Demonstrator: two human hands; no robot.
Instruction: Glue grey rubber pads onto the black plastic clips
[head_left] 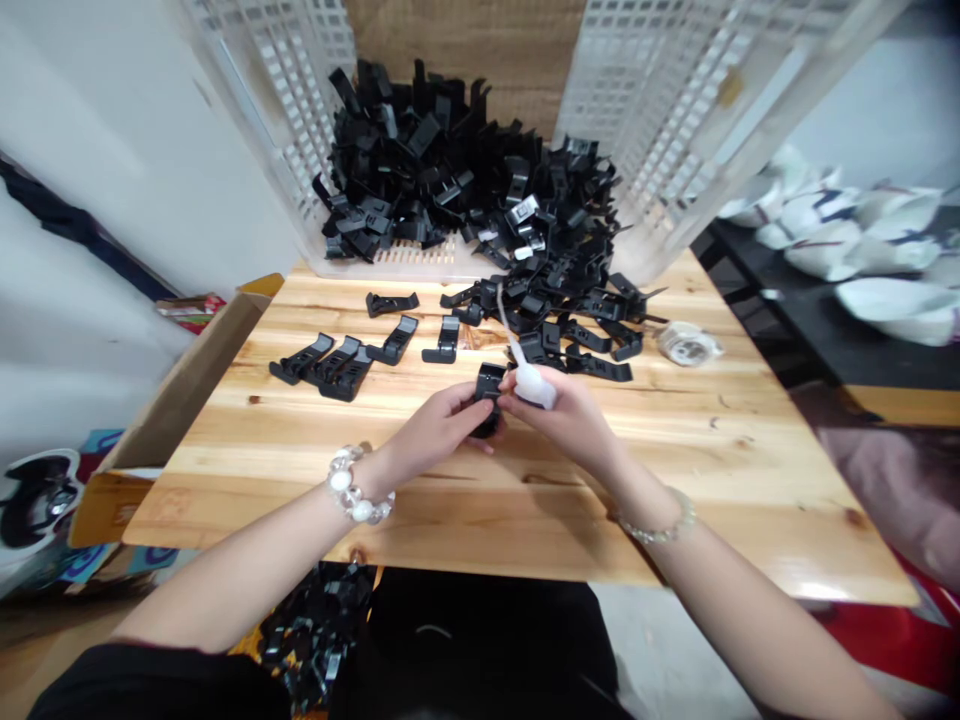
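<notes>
My left hand (448,425) is closed around a small black plastic clip (489,385), held above the front middle of the wooden table. In my right hand (559,415) is a small white bottle (534,385) with a long thin nozzle that points up and away from me. The right thumb and fingertips also meet the edge of the clip. Part of the clip is hidden behind my fingers. Several like black clips (349,368) lie in a loose row to the left, and a heap of them (540,310) spreads just beyond my hands.
A white perforated plastic crate (300,130) stands tipped at the back, black parts piled inside. Clear tape roll (686,343) lies at the right of the table (712,450). Cardboard box (187,390) borders the left. White shell-like pieces (862,235) rest on a dark surface at right.
</notes>
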